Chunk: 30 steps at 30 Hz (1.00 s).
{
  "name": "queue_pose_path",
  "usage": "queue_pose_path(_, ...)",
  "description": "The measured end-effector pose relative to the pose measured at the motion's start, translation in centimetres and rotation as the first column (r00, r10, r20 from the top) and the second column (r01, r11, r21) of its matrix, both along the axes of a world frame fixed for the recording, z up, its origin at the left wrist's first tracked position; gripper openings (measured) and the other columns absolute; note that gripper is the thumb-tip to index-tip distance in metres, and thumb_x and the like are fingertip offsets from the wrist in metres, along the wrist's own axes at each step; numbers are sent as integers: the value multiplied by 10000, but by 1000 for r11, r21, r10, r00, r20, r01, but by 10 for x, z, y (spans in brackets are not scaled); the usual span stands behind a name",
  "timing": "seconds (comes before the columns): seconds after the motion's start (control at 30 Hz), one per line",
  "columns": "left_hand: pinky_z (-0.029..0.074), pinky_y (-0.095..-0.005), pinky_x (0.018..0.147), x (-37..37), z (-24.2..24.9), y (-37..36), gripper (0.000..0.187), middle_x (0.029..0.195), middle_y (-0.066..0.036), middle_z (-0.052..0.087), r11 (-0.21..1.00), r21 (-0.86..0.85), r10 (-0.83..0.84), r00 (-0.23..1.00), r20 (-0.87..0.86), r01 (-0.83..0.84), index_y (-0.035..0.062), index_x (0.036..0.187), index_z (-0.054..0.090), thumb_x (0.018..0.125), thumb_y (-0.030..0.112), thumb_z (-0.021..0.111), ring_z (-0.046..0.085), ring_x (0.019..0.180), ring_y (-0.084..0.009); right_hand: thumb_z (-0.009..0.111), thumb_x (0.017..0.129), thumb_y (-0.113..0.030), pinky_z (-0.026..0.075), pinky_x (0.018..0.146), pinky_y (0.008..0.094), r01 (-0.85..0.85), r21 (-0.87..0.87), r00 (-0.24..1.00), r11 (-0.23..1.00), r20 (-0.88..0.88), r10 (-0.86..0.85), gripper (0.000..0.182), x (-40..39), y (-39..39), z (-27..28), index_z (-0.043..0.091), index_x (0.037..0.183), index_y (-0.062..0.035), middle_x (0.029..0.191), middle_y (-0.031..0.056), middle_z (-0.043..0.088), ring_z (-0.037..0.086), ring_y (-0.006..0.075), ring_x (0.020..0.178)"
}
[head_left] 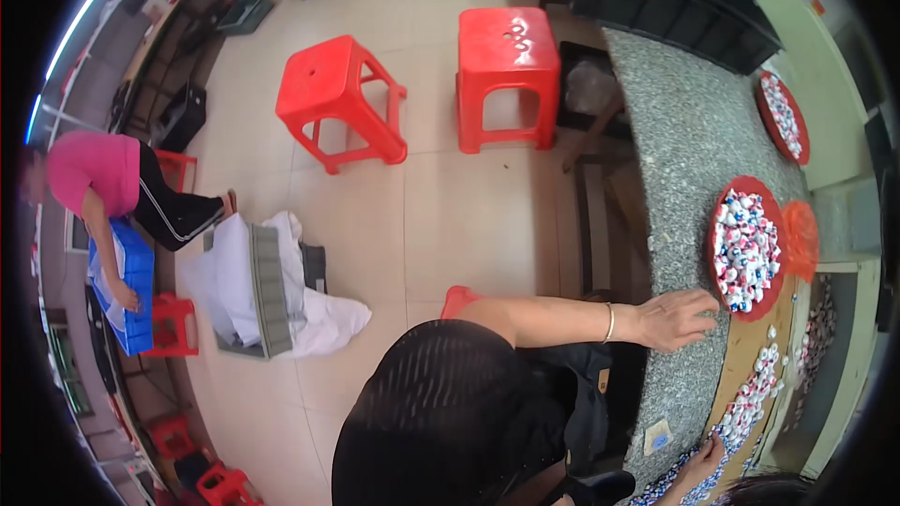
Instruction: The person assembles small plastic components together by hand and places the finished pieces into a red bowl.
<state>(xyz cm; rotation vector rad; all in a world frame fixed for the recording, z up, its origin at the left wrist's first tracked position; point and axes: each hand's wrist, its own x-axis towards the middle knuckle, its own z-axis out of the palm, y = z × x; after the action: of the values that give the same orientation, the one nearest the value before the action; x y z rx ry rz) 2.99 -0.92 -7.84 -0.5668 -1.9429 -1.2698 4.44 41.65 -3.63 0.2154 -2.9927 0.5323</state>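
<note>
My left hand, with a bracelet at the wrist, reaches over the speckled stone counter. Its fingers are loosely bent and apart, right at the rim of a red basin, and nothing shows in them. Small white pieces with blue and red marks are heaped in that basin. Lower down, my right hand lies along a row of similar loose pieces on a brown board. Its fingers are stretched toward the pieces and partly hidden.
Another red basin of pieces stands farther along the counter, near a black crate. Red stools stand on the tiled floor. A grey crate with white cloth lies near a person at a blue bin.
</note>
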Motion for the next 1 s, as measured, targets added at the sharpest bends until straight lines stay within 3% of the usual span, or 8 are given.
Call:
queue_pose_path(0.1, 489, -425, 829, -1, -4, 3, 246, 1116, -170, 529, 998, -66, 9, 999, 37, -7, 0, 982, 606, 765, 99, 662, 549, 1019, -349, 545, 936, -80, 433, 941, 337, 59, -311, 996, 948, 81, -35, 263, -9, 28, -19, 602, 1158, 49, 1170, 122, 601, 572, 225, 1025)
queue_pose_path(0.27, 512, -416, 801, -2, -4, 2, 165, 1042, -189, 591, 991, -106, 82, 996, 18, -80, 8, 924, 608, 780, 88, 603, 595, 941, -343, 578, 928, -122, 472, 770, 325, 111, -103, 993, 988, -26, -115, 221, 26, -29, 14, 623, 1070, 42, 950, 106, 643, 570, 185, 841)
queue_pose_path(0.37, 540, -406, 782, -2, -1, 3, 257, 1099, -162, 609, 981, -187, 82, 982, 171, -49, 51, 1031, 648, 776, 87, 644, 614, 982, -327, 548, 959, -117, 449, 686, 253, 329, -354, 942, 875, 59, -330, 182, 52, -39, 10, 628, 1032, 29, 871, 44, 603, 532, 114, 759)
queue_pose_path(0.43, 534, -394, 767, -7, -1, 3, 232, 1078, -164, 606, 975, -217, 74, 989, 128, -45, 33, 1019, 648, 789, 61, 657, 617, 958, -327, 550, 956, -103, 443, 648, 238, 275, -470, 931, 839, -87, -354, 161, 76, -57, 9, 626, 1038, 12, 810, 10, 585, 527, 79, 712)
queue_pose_path(0.7, 467, -442, 908, -7, -5, 7, 250, 1144, -211, 586, 920, -390, 65, 973, 223, 28, 5, 1080, 644, 833, 41, 639, 573, 1055, -377, 558, 925, -122, 474, 768, 375, 439, -409, 710, 800, -388, -587, 158, 154, -97, -25, 621, 1037, -30, 910, 126, 622, 602, 310, 837)
queue_pose_path(0.77, 459, -443, 916, -15, -6, 8, 224, 1154, -230, 577, 916, -399, 5, 997, 74, 25, -26, 1078, 639, 860, 18, 617, 567, 1060, -378, 600, 908, -178, 499, 734, 403, 455, -594, 689, 663, -237, -685, 177, 152, -94, -45, 625, 1025, -47, 894, 126, 624, 620, 319, 829)
queue_pose_path(0.87, 445, -460, 933, -24, 24, 39, 207, 1184, -225, 567, 868, -473, -214, 974, -76, 154, -53, 1095, 638, 903, 11, 592, 548, 1102, -370, 634, 881, -155, 503, 646, 370, 277, -472, 564, 837, -626, -539, 128, 142, -91, -59, 601, 942, -48, 825, 118, 581, 616, 297, 753)
queue_pose_path(1.0, 462, -408, 935, -69, 42, 92, 213, 1211, -216, 590, 837, -502, -359, 911, -202, 218, -61, 1114, 649, 935, 36, 585, 575, 1106, -328, 626, 886, -152, 509, 628, 386, 364, -441, 506, 821, -646, -571, 190, 142, -96, -61, 575, 1015, -23, 866, 113, 548, 598, 297, 701)
